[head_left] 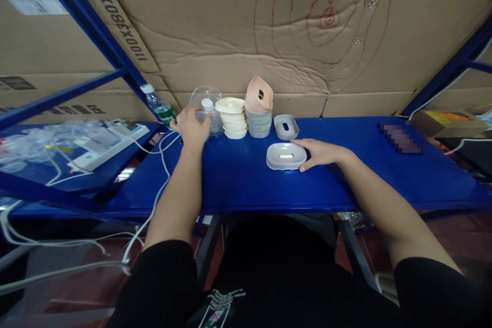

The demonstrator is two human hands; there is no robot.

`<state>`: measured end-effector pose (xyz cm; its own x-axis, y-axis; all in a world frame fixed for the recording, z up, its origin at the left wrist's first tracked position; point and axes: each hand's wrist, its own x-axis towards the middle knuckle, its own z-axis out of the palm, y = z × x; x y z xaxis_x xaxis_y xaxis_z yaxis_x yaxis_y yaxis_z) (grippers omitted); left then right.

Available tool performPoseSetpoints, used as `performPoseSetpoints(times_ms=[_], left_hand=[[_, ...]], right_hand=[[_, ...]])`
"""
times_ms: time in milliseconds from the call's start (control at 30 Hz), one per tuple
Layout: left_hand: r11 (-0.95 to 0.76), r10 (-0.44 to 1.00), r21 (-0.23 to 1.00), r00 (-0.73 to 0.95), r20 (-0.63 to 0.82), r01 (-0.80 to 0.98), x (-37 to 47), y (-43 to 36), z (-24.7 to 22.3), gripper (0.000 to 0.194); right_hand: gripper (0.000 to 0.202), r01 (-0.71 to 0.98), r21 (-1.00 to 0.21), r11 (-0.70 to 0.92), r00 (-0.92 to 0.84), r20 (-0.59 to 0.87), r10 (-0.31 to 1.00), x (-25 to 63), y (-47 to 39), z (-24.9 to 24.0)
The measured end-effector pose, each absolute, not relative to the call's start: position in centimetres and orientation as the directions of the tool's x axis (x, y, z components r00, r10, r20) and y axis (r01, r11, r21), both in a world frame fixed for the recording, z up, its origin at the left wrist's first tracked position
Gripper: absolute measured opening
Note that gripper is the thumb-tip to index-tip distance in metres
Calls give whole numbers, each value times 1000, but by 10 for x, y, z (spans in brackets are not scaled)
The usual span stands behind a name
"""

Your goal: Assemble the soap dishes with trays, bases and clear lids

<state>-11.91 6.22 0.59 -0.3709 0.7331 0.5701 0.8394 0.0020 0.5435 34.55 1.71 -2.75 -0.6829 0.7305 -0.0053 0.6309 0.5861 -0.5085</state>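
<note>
On the blue shelf, my right hand (322,152) holds the right end of a grey oval dish (286,155), its thumb in front and fingers behind. A light slot shows in the dish's middle. My left hand (193,125) is curled at the left front of a stack of clear plastic covers (216,122), fingers on the plastic; how many covers it grips is hidden. A white round knob or cap (207,105) shows beside its thumb. Behind the dish sits a grey slotted tray (286,127).
Cream trays (234,120) and a mixed stack topped by a tilted peach piece (259,95) stand against the cardboard wall (215,31). A bottle (159,106), white cables (165,164) and a power strip (109,148) lie left. A pixelated dark object (400,137) is right.
</note>
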Motion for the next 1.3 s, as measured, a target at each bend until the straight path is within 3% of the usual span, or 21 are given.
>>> performPoseSetpoints(times_ms=[133, 433, 767, 933, 1133, 1300], left_hand=[[13, 715, 577, -411, 566, 817, -118, 62, 9, 31], [19, 699, 597, -437, 566, 802, -113, 62, 16, 26], [37, 731, 649, -463, 501, 760, -112, 62, 17, 38], [17, 710, 607, -437, 552, 794, -114, 60, 14, 57], [21, 706, 550, -402, 583, 835, -114, 58, 15, 48], [76, 697, 524, -421, 581, 848, -111, 56, 19, 54]], right_hand=[[126, 629, -521, 577, -679, -8, 734, 345, 16, -27], [123, 632, -477, 611, -689, 16, 725, 346, 18, -29], [125, 639, -517, 570, -671, -12, 742, 345, 15, -26], [128, 651, -496, 574, -667, -13, 745, 344, 15, -26], [131, 651, -499, 572, -664, -9, 748, 345, 16, -28], [129, 611, -496, 616, -693, 40, 720, 349, 22, -36]])
